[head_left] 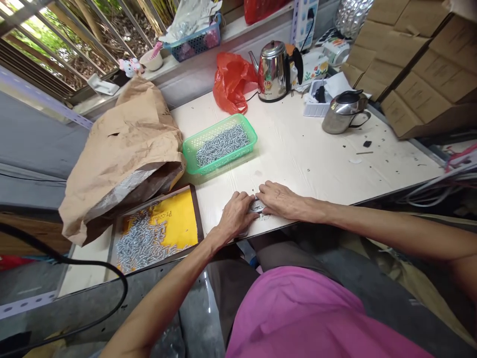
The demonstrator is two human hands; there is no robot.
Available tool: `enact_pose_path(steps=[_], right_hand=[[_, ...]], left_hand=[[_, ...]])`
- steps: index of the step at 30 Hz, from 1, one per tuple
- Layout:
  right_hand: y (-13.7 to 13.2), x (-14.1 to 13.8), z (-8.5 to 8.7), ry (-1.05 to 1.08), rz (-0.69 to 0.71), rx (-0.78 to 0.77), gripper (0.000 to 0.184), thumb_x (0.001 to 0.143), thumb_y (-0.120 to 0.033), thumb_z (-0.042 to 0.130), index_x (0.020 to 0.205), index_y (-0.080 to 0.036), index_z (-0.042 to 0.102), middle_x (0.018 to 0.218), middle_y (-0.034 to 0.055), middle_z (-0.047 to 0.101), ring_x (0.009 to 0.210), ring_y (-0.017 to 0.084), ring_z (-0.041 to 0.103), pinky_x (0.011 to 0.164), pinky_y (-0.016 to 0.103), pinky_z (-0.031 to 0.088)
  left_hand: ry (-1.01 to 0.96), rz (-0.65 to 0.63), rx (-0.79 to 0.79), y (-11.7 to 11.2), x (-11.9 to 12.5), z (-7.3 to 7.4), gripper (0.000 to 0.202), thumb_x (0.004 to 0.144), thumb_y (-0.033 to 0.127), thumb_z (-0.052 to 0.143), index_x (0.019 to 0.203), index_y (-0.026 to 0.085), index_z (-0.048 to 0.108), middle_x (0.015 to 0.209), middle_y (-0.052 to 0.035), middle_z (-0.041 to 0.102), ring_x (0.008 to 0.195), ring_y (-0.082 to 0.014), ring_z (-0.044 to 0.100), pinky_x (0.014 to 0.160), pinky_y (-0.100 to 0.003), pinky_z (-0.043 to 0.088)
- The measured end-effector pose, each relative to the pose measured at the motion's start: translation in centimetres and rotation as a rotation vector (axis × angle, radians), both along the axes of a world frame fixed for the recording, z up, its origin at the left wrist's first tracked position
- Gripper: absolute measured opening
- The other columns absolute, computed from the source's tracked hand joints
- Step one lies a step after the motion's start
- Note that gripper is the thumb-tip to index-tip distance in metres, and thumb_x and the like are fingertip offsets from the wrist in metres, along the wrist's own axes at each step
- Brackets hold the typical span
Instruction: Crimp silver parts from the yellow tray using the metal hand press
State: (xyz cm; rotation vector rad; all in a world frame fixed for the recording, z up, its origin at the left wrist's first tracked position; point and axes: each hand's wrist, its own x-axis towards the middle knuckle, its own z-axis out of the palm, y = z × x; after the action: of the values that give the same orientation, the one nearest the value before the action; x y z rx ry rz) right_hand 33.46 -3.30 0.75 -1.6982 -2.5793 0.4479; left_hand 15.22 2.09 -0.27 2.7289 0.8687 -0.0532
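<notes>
My left hand [237, 215] and my right hand [280, 200] rest close together at the near edge of the table. Between them lies a small, flat, shiny grey piece [257, 206], partly covered by the fingers; its kind I cannot make out. Both hands have curled fingers pressed on it from either side. To the left, a shallow tray with a yellow lining [182, 219] holds a heap of small silvery screws [143, 241]. Beyond my hands stands a green plastic basket [219, 165] with more silvery screws [225, 144] inside.
A large brown paper bag [122, 134] slumps beside the tray. At the back are a red plastic bag [233, 82], a steel kettle [272, 74] and a white basket [316, 108]. A steel pitcher [338, 117] stands right, near stacked cardboard [421, 64]. A black cable [93, 262] loops at left.
</notes>
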Motion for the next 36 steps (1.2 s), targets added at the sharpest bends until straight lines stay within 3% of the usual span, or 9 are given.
enact_pose_path(steps=[7, 12, 15, 20, 24, 26, 29, 34, 36], right_hand=[[0.5, 0.1, -1.9, 0.077, 0.024, 0.014, 0.021, 0.096, -0.020, 0.047, 0.090, -0.010, 0.065, 0.091, 0.0112, 0.062, 0.088, 0.020, 0.054, 0.077, 0.031, 0.038], [0.8, 2.3, -1.5, 0.170, 0.101, 0.082, 0.035, 0.090, -0.040, 0.059, 0.110, -0.011, 0.064, 0.103, 0.0131, 0.061, 0.095, 0.023, 0.054, 0.081, 0.031, 0.040], [1.6, 3.2, -1.5, 0.168, 0.094, 0.082, 0.033, 0.094, -0.036, 0.053, 0.114, -0.013, 0.063, 0.104, 0.0132, 0.062, 0.095, 0.023, 0.056, 0.081, 0.032, 0.039], [4.6, 3.1, -1.9, 0.027, -0.006, 0.136, 0.018, 0.093, -0.022, 0.052, 0.094, -0.015, 0.068, 0.099, 0.0103, 0.065, 0.093, 0.022, 0.054, 0.078, 0.033, 0.033], [6.8, 1.6, -0.9, -0.046, -0.053, 0.200, 0.015, 0.090, -0.024, 0.057, 0.089, -0.016, 0.069, 0.096, 0.0093, 0.066, 0.096, 0.024, 0.051, 0.078, 0.035, 0.028], [6.7, -0.4, 0.0, -0.021, 0.035, 0.222, 0.014, 0.089, -0.023, 0.058, 0.093, -0.018, 0.069, 0.097, 0.0092, 0.065, 0.095, 0.023, 0.050, 0.075, 0.035, 0.027], [5.2, -4.5, 0.6, 0.085, 0.376, 0.212, 0.011, 0.088, -0.022, 0.060, 0.091, -0.022, 0.070, 0.094, 0.0058, 0.063, 0.091, 0.021, 0.047, 0.070, 0.033, 0.025], [3.2, -9.3, -2.1, 0.085, 0.698, 0.256, 0.012, 0.079, -0.016, 0.065, 0.067, -0.018, 0.064, 0.081, 0.0075, 0.060, 0.087, 0.022, 0.044, 0.070, 0.035, 0.026], [3.3, -9.9, -3.3, 0.105, 0.732, 0.283, 0.012, 0.080, -0.015, 0.063, 0.068, -0.017, 0.062, 0.079, 0.0071, 0.060, 0.084, 0.021, 0.045, 0.071, 0.035, 0.027]], left_hand=[[-0.050, 0.092, 0.006, -0.4, 0.2, -0.6, 0.013, 0.088, 0.030, 0.060, 0.091, 0.019, 0.067, 0.087, -0.0054, 0.062, 0.090, -0.0217, 0.053, 0.076, -0.033, 0.047], [-0.130, 0.106, 0.069, -1.9, -0.3, -0.9, 0.033, 0.087, 0.030, 0.061, 0.118, 0.019, 0.059, 0.120, -0.0102, 0.061, 0.110, -0.0259, 0.053, 0.091, -0.041, 0.050], [-0.234, 0.101, 0.143, -4.7, -0.3, -1.6, 0.035, 0.091, 0.023, 0.054, 0.126, 0.016, 0.054, 0.141, -0.0141, 0.049, 0.132, -0.0285, 0.042, 0.105, -0.045, 0.043], [-0.337, 0.064, 0.105, -8.8, 0.5, -2.9, 0.034, 0.096, 0.026, 0.045, 0.127, 0.014, 0.054, 0.136, -0.0125, 0.056, 0.131, -0.0278, 0.046, 0.110, -0.048, 0.038], [-0.386, 0.094, 0.052, -8.9, 0.9, -3.2, 0.034, 0.097, 0.029, 0.044, 0.126, 0.015, 0.054, 0.132, -0.0127, 0.059, 0.128, -0.0269, 0.050, 0.111, -0.051, 0.037], [-0.400, 0.088, 0.040, -8.8, 0.9, -3.1, 0.034, 0.096, 0.029, 0.045, 0.126, 0.014, 0.054, 0.132, -0.0138, 0.058, 0.129, -0.0272, 0.048, 0.111, -0.052, 0.036], [-0.436, 0.052, 0.048, -9.7, 0.1, -2.7, 0.036, 0.095, 0.030, 0.048, 0.126, 0.012, 0.053, 0.128, -0.0152, 0.059, 0.127, -0.0271, 0.050, 0.107, -0.048, 0.041], [-0.473, -0.094, 0.138, -11.9, -4.9, -1.6, 0.021, 0.093, 0.020, 0.050, 0.110, 0.015, 0.061, 0.099, -0.0073, 0.068, 0.095, -0.0176, 0.062, 0.084, -0.029, 0.052], [-0.442, 0.030, 0.248, -11.1, -8.4, -0.8, 0.017, 0.092, 0.018, 0.051, 0.104, 0.016, 0.063, 0.088, -0.0054, 0.067, 0.084, -0.0162, 0.061, 0.076, -0.028, 0.050]])
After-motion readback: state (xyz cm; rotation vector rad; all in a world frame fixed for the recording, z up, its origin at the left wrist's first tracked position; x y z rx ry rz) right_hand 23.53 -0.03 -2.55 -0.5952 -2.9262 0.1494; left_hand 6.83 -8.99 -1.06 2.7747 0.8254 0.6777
